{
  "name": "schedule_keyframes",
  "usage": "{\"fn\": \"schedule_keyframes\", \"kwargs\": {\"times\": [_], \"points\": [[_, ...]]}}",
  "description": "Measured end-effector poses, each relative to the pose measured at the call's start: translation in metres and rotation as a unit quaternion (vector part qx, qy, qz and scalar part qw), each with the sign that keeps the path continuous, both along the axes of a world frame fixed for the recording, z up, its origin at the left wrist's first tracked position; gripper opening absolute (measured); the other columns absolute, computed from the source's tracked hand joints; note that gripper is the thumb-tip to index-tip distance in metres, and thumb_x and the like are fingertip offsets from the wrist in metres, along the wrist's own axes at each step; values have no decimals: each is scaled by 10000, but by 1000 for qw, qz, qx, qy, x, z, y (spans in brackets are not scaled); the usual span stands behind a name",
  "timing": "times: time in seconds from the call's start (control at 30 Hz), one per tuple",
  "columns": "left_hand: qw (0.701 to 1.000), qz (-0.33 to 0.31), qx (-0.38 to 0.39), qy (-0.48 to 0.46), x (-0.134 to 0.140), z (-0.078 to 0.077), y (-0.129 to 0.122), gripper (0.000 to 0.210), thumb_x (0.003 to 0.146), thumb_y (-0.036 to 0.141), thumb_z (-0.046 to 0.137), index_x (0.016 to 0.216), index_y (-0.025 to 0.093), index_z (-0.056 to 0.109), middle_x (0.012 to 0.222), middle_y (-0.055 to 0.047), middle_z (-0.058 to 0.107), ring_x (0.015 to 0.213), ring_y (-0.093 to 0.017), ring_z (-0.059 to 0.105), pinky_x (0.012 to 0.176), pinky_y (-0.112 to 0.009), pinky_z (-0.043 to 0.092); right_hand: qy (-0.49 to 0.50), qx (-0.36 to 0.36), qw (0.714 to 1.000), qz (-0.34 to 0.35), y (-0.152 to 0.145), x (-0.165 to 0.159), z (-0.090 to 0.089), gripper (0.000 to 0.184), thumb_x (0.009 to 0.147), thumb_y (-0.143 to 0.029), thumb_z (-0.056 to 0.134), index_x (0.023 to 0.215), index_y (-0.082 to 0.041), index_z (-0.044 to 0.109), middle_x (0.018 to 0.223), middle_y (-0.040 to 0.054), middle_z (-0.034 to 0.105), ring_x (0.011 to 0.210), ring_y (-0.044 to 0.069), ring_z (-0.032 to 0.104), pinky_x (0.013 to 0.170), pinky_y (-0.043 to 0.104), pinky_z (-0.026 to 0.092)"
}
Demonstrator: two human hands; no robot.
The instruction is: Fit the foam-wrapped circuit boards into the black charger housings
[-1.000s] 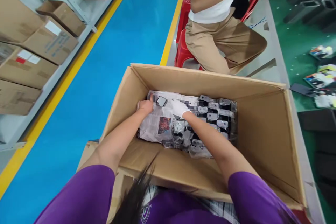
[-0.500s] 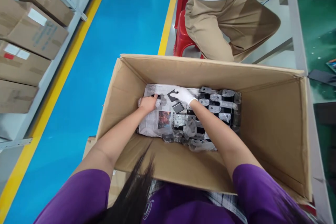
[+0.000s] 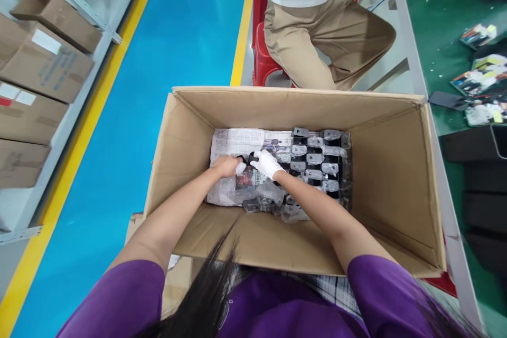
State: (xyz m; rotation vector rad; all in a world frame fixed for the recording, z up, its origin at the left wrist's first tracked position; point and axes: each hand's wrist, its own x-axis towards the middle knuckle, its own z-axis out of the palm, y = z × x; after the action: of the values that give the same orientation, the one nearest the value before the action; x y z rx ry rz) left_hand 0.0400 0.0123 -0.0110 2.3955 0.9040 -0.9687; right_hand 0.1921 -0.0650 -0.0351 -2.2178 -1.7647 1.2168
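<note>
My left hand (image 3: pixel 226 167), bare, is closed round a black part in clear plastic wrap (image 3: pixel 240 168), whose kind I cannot make out. Close to its right, my right hand (image 3: pixel 268 163) in a white glove pinches a small black piece (image 3: pixel 252 158). Both hands are low inside a large cardboard box (image 3: pixel 392 169), above a sheet of newspaper (image 3: pixel 224 142). Rows of black parts in clear plastic (image 3: pixel 315 158) fill the right part of the layer. Loose clear plastic (image 3: pixel 269 193) lies just below my right hand.
Beyond the box a person (image 3: pixel 317 26) sits on a red stool (image 3: pixel 263 55). Cardboard boxes (image 3: pixel 47 63) stand on a shelf at the left, beside the blue floor (image 3: pixel 174 26). At the right, black bins (image 3: pixel 475 142) and colourful items (image 3: pixel 481 84) rest on a green surface.
My hands have come closer together, the right one moving left. The flat dark pieces by the right hand no longer lie in sight on the newspaper. The view has shifted slightly.
</note>
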Motion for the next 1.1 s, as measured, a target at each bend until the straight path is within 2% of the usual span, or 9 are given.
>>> {"fn": "schedule_keyframes", "kwargs": {"times": [0.13,0.37,0.5,0.6,0.67,0.73,0.83,0.97,1.1], "points": [[999,-21,9,-32,-2,-1,-11,375,869,420,645,1189,227,617,1197,-113,685,1131,-301,648,918,-376,502,-6,26,1000,-6,4,0,3,307,1006,-324,549,1273,-178,592,1341,113,582,1183,245,594,1006,463,501],[997,-17,27,-67,4,2,-19,562,894,384,613,1399,227,423,1308,-122,629,1199,-266,617,947,-325,481,19,-6,999,50,7,11,-17,263,974,-358,610,1134,-154,653,1173,84,665,1056,220,649,943,439,533],[995,-58,-8,-80,19,7,-37,448,913,505,544,1283,253,561,1250,-86,668,1180,-279,628,962,-340,472,15,-11,998,65,7,20,-19,246,967,-380,617,1047,-153,667,1090,65,682,995,204,658,909,415,537],[992,-98,-54,-61,27,3,-66,471,797,570,673,1157,267,674,1116,-83,725,1098,-313,662,904,-355,499,-2,9,998,55,10,33,-7,301,969,-421,596,1057,-142,665,1080,73,685,965,204,654,890,402,523],[992,-107,-65,-32,25,-2,-77,361,761,454,735,1057,247,732,1042,-94,743,1050,-313,676,862,-348,512,-12,27,998,51,10,45,4,292,968,-391,583,1044,-128,685,1066,91,700,953,203,652,869,346,497],[993,-101,-54,-3,20,-5,-72,225,778,316,708,981,235,759,1048,-93,742,1053,-292,668,856,-336,517,-20,44,997,52,7,59,16,264,960,-329,566,1013,-117,712,1058,103,718,954,205,650,832,290,465],[997,-77,6,27,11,-3,-41,255,794,221,652,1027,195,752,1183,-132,697,1197,-328,582,970,-418,483,-28,63,996,60,-4,79,32,244,936,-289,561,990,-125,733,1052,86,732,951,207,650,789,257,438],[994,-50,91,41,6,-6,-13,338,859,183,527,1139,124,706,1375,-217,574,1392,-401,375,1135,-653,240,-51,69,994,71,-25,103,47,223,906,-278,584,978,-148,751,1023,76,739,976,224,647,805,259,431],[991,-33,123,43,1,-16,-18,494,877,193,469,1359,138,561,1569,-207,377,1511,-385,176,1164,-709,37,-93,54,992,71,-46,125,65,239,884,-286,597,985,-145,762,1016,111,737,944,263,654,783,296,433]]}}
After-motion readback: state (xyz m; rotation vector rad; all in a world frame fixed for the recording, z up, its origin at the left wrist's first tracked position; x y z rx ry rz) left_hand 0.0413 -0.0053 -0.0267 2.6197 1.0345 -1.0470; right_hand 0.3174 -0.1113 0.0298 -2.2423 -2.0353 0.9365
